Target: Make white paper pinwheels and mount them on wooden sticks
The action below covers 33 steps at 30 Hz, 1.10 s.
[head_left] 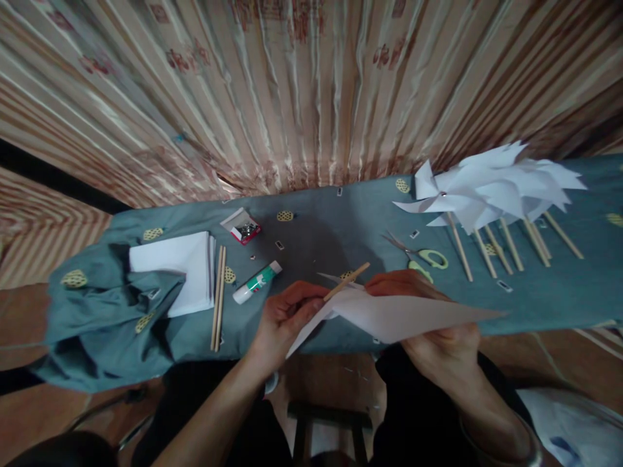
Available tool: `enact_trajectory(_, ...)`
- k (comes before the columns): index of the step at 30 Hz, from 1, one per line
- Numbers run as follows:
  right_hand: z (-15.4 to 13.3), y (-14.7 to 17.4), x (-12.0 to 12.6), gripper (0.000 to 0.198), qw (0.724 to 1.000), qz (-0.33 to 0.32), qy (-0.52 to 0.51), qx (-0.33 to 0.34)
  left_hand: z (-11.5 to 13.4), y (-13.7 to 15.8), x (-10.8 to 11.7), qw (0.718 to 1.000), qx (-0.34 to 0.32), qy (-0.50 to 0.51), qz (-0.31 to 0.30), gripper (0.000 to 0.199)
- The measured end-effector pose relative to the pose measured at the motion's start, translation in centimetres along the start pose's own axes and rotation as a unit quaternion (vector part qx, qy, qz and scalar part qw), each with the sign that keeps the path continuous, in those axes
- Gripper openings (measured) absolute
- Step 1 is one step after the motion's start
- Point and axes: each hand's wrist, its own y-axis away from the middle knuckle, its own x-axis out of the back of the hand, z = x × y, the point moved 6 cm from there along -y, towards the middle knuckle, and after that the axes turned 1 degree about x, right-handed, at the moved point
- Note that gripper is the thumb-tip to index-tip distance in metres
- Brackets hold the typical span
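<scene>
A white paper pinwheel [384, 318] is held between my two hands above the table's front edge. My left hand [285, 314] is closed, pinching a wooden stick [348, 281] against the paper's left side; the stick points up and to the right. My right hand [440, 344] is closed around the pinwheel from the right, some fingers behind the paper and partly hidden by it. Where the stick meets the paper's centre is hidden. A glue stick [257, 282] lies left of my left hand, and green-handled scissors [421, 256] lie just beyond my right hand.
On the green cloth [311, 227], finished paper pinwheels [506, 185] on sticks lie at the right. A small open box of metal pins [242, 226] stands left of centre. Farther left are stacked white paper [195, 272] and two wooden sticks [219, 298]. A striped curtain [302, 97] hangs behind.
</scene>
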Motion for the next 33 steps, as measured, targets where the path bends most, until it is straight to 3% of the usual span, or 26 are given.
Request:
enact_trajectory(12, 0.57, 0.58, 0.43, 0.027, 0.999, -0.003, -0.022, -0.041, 0.10, 0.03, -0.07, 1.000, 0.002, -0.011, 0.010, 0.027)
enact_trajectory(19, 0.05, 0.56, 0.32, 0.044, 1.000, 0.002, 0.000, 0.005, 0.29, -0.03, -0.09, 1.000, -0.011, -0.011, 0.004, 0.028)
enact_trajectory(33, 0.01, 0.44, 0.28, 0.039, 1.000, 0.009, -0.009, 0.008, 0.57, 0.00, -0.19, 0.999, -0.010, -0.032, -0.009, 0.028)
